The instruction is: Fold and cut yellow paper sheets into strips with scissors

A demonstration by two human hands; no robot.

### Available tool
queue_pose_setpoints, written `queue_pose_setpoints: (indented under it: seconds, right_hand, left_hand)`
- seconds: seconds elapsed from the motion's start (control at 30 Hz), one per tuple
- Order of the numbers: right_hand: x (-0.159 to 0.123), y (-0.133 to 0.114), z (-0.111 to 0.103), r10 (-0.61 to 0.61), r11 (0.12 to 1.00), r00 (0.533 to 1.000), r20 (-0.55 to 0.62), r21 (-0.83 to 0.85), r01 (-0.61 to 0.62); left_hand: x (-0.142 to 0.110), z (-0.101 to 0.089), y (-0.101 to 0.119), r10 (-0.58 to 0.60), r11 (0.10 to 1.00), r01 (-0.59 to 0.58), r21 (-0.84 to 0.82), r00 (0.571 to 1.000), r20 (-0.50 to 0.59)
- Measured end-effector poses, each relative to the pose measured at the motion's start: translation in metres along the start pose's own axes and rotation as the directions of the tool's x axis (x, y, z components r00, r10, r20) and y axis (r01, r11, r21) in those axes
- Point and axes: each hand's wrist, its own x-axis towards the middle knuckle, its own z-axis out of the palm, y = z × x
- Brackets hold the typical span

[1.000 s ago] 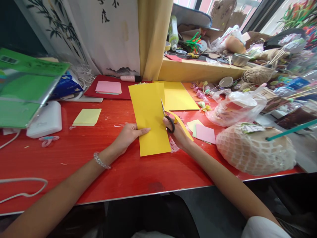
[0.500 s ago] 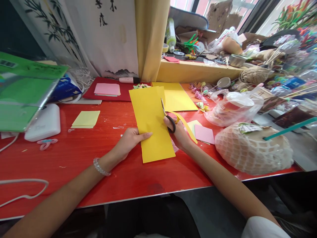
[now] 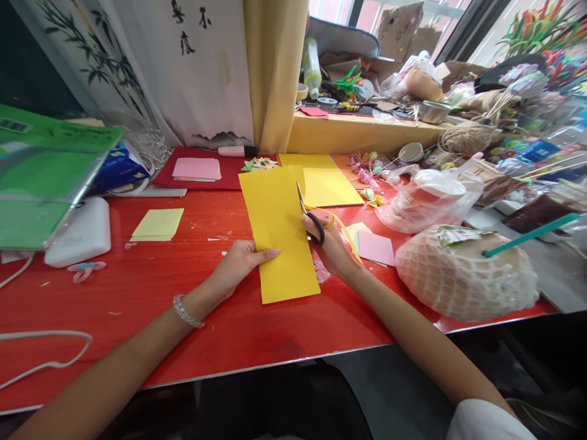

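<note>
My left hand (image 3: 243, 261) pinches the left edge of a yellow sheet of paper (image 3: 279, 235), thumb on top, holding it tilted above the red table. In my right hand (image 3: 331, 245) is a pair of scissors (image 3: 315, 227) with dark handles. Their blades point away from me and lie along the upper right part of the sheet. A narrow yellow paper strip (image 3: 343, 226) curls off to the right, passing behind my right hand. Beyond the sheet lies more yellow paper (image 3: 332, 180). Pink sticky notes (image 3: 376, 247) sit just right of my right hand.
Yellow sticky notes (image 3: 157, 224) lie at left, with pink notes (image 3: 197, 168) on a red folder behind. A net-wrapped coconut (image 3: 465, 278) with a straw stands at right, near a plastic bag (image 3: 431, 198). Craft supplies crowd the sill. A white cable (image 3: 55, 333) crosses the front left.
The view has shifted slightly. The yellow sheet's near right corner has moved a little left, and the cut strip looks thinner and more edge-on. Both hands keep their holds.
</note>
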Motion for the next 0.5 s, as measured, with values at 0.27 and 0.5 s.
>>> queue_pose_setpoints:
  seconds: [0.27, 0.5]
  right_hand:
    - [-0.0001, -0.0011, -0.0011, -0.002, 1.0, 1.0, 0.002, -0.01, 0.002]
    - [-0.0006, -0.001, -0.0009, 0.052, 0.999, 0.999, -0.008, 0.008, -0.052]
  left_hand:
    - [0.0002, 0.0005, -0.0001, 0.001, 1.0, -0.001, 0.007, 1.0, 0.0]
    - [0.0015, -0.0009, -0.0018, -0.015, 1.0, 0.015, 0.009, 1.0, 0.008]
